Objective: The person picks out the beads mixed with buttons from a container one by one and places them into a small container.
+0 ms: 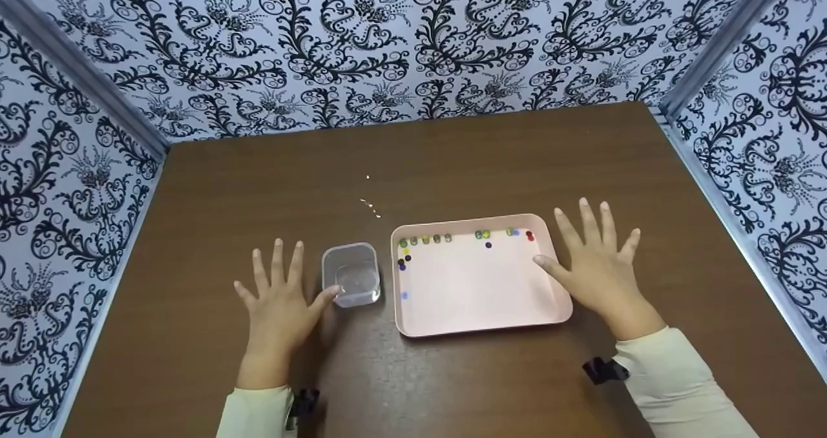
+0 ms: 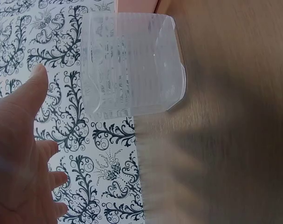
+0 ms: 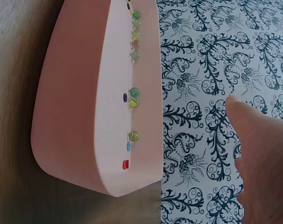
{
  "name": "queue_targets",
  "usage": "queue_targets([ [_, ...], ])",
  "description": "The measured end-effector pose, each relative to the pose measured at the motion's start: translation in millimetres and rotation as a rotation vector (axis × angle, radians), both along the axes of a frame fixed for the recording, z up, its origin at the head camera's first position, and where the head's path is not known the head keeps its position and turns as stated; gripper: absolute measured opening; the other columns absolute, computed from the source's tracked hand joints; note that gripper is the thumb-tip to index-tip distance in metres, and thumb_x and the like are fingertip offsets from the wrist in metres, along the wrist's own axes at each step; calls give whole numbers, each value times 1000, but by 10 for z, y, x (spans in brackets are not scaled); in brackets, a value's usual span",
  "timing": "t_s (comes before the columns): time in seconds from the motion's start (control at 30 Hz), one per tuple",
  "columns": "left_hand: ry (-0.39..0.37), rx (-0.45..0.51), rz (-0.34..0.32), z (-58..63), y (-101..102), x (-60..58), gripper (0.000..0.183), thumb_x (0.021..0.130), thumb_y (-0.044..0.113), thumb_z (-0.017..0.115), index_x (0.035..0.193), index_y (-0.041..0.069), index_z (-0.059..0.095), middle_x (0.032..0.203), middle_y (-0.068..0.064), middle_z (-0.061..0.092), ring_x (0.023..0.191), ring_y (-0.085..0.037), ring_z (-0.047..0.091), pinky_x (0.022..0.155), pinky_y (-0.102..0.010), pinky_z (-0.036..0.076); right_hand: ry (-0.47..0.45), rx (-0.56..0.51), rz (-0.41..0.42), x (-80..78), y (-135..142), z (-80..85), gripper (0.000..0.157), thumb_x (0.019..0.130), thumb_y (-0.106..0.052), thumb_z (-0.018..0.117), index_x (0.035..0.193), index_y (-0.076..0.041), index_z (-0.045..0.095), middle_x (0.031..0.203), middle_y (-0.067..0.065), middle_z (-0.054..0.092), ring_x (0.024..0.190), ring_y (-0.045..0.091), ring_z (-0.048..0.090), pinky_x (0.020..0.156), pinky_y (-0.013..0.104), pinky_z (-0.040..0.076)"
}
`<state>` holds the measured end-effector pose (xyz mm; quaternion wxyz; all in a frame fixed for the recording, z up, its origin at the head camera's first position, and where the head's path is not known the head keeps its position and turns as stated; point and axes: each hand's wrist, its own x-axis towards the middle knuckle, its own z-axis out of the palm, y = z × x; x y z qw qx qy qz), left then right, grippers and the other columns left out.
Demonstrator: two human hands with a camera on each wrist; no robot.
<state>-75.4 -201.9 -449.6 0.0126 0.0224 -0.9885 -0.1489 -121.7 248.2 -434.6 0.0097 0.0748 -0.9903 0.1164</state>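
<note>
My left hand is spread with straight fingers to the left of a clear plastic container, its thumb tip overlapping the container's near-left side in the head view. In the left wrist view that container stands apart from the thumb. On the right, my other hand is spread too, the thumb reaching over the right rim of a pink tray. Glass marbles line the tray's far side. Small flat discs in red, blue, yellow and dark colours lie among them and along the left side. Both hands hold nothing.
Several small white bits lie on the brown table beyond the container. Patterned black-and-white panels wall the table at the back and both sides. A dark strap mount sits at the right wrist.
</note>
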Motion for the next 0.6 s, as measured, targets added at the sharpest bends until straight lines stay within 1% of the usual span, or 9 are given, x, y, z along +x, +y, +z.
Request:
queue_targets([
  [0.1, 14, 12, -2, -1, -18, -2, 95, 85, 66, 56, 155, 12, 19, 160, -20, 8, 144, -47, -6, 100, -81, 1, 0, 4, 7, -8, -3, 18, 88, 89, -70, 44, 155, -16, 21, 160, 21, 4, 145, 41, -12, 99, 79, -11],
  [0.27, 18, 37, -4, -16, -25, -20, 93, 86, 60, 60, 155, 11, 20, 160, -20, 8, 144, -47, -6, 100, -80, 0, 5, 5, 9, -16, 0, 31, 88, 89, -69, 44, 155, -16, 20, 160, 22, 4, 145, 41, -12, 99, 79, -9],
  [0.4, 13, 48, 2, -17, -35, -28, 92, 87, 61, 58, 155, 11, 19, 160, -19, 8, 144, -46, -5, 101, -79, 1, 6, -3, 10, -31, -9, 37, 88, 89, -69, 45, 155, -17, 19, 159, 22, 5, 145, 42, -10, 99, 79, -9],
  [0.6, 2, 69, 13, -24, -60, -45, 92, 88, 64, 54, 155, 11, 18, 160, -19, 7, 145, -44, -5, 103, -78, 2, 11, -22, 14, -49, -20, 51, 87, 89, -68, 46, 154, -16, 22, 159, 22, 6, 145, 42, -8, 99, 79, -8],
])
